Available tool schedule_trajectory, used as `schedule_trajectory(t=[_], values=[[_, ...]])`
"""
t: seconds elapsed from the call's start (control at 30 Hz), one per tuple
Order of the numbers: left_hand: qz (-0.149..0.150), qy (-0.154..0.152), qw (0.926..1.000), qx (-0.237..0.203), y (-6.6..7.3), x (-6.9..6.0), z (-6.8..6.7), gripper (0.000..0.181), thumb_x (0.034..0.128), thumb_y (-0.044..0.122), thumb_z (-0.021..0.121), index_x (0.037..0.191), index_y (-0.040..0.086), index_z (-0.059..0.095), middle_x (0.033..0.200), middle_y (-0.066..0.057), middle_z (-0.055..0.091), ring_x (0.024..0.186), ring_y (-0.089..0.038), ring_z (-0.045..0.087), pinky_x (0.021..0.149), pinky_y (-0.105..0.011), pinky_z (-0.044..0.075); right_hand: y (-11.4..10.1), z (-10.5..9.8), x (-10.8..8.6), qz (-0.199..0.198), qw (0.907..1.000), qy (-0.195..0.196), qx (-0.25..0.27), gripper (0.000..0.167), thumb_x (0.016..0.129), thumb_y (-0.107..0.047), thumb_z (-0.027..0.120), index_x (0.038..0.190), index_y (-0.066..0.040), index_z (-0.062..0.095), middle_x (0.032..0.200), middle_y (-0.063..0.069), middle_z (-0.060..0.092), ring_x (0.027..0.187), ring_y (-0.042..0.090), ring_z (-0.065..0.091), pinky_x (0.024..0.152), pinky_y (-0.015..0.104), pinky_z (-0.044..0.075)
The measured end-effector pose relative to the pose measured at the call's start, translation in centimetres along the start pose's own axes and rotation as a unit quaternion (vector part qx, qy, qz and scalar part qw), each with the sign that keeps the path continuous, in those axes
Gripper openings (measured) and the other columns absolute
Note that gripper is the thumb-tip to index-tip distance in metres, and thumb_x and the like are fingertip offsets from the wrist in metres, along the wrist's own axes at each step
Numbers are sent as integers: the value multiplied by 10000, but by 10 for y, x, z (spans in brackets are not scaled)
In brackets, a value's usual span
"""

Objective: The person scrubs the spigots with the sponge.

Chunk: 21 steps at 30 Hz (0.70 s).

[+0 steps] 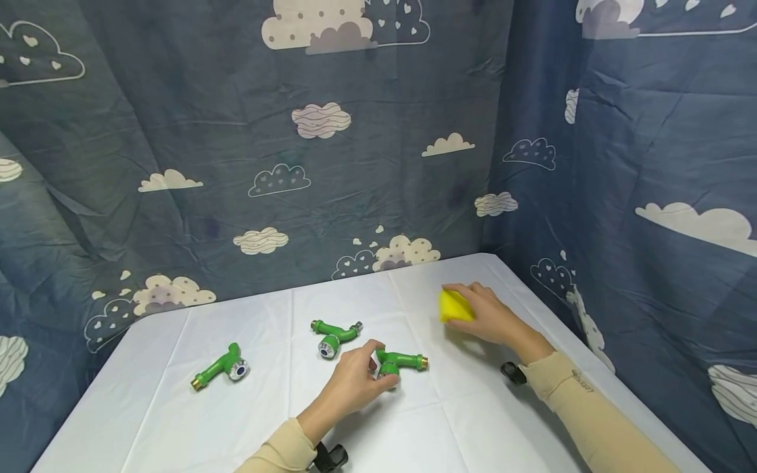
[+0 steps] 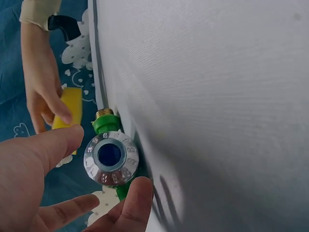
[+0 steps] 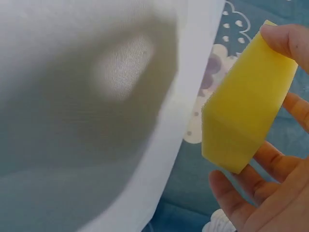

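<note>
Above the right part of the table, my right hand (image 1: 493, 315) holds a yellow sponge (image 1: 455, 307) between thumb and fingers. The right wrist view shows the sponge (image 3: 248, 99) tilted, lifted off the tabletop. My left hand (image 1: 355, 378) is at the nearest green tap (image 1: 405, 360), fingers spread around it. In the left wrist view, this tap's silver-rimmed knob (image 2: 111, 158) lies between the thumb and a fingertip, without a plain grip. A second green tap (image 1: 340, 332) lies behind the left hand, and a third green tap (image 1: 221, 368) lies farther left.
A white cloth covers the table (image 1: 160, 407). Dark blue curtains (image 1: 378, 164) with cloud prints hang behind it and along its right side. A black wrist strap (image 1: 513, 373) shows below the right sleeve.
</note>
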State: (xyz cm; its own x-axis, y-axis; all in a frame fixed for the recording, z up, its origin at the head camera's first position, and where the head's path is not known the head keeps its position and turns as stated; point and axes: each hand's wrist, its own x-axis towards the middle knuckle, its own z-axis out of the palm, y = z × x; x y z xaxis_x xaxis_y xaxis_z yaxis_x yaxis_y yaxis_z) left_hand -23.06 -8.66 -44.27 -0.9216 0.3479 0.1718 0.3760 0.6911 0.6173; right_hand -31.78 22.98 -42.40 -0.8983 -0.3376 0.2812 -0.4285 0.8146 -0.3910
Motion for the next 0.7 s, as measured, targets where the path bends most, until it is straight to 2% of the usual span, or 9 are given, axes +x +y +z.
schedule_trajectory(t=[0.13, 0.23, 0.37, 0.7], values=[[89, 62, 9999, 112, -1, 5, 5, 578, 879, 281, 890, 1337, 23, 650, 909, -64, 711, 765, -100, 568, 695, -275, 505, -3, -4, -11, 102, 9998, 141, 57, 731, 918, -372, 846, 1556, -195, 534, 1306, 218, 625, 1125, 360, 582, 873, 557, 559], [141, 100, 9997, 153, -2, 8, 8, 553, 874, 261, 890, 1314, 17, 659, 897, -58, 717, 789, -125, 595, 703, -285, 520, -6, -7, -20, 96, 9996, 233, 99, 731, 911, -355, 855, 1549, -186, 541, 1296, 206, 629, 1115, 339, 577, 888, 527, 540], [69, 74, 9998, 151, -2, 10, 11, 543, 870, 250, 894, 1304, 17, 666, 921, -54, 734, 831, -137, 621, 728, -286, 536, -9, -10, -31, -49, 9993, 331, 138, 738, 899, -346, 867, 1538, -157, 549, 1274, 200, 635, 1077, 305, 573, 878, 474, 507], [-148, -26, 9999, 1, -1, 11, 13, 479, 876, 251, 887, 1253, 16, 707, 885, -30, 692, 768, -105, 544, 645, -249, 467, -13, -10, -50, -133, 9984, 488, 259, 726, 900, -359, 868, 1525, -160, 559, 1271, 186, 646, 1068, 290, 580, 875, 464, 507]])
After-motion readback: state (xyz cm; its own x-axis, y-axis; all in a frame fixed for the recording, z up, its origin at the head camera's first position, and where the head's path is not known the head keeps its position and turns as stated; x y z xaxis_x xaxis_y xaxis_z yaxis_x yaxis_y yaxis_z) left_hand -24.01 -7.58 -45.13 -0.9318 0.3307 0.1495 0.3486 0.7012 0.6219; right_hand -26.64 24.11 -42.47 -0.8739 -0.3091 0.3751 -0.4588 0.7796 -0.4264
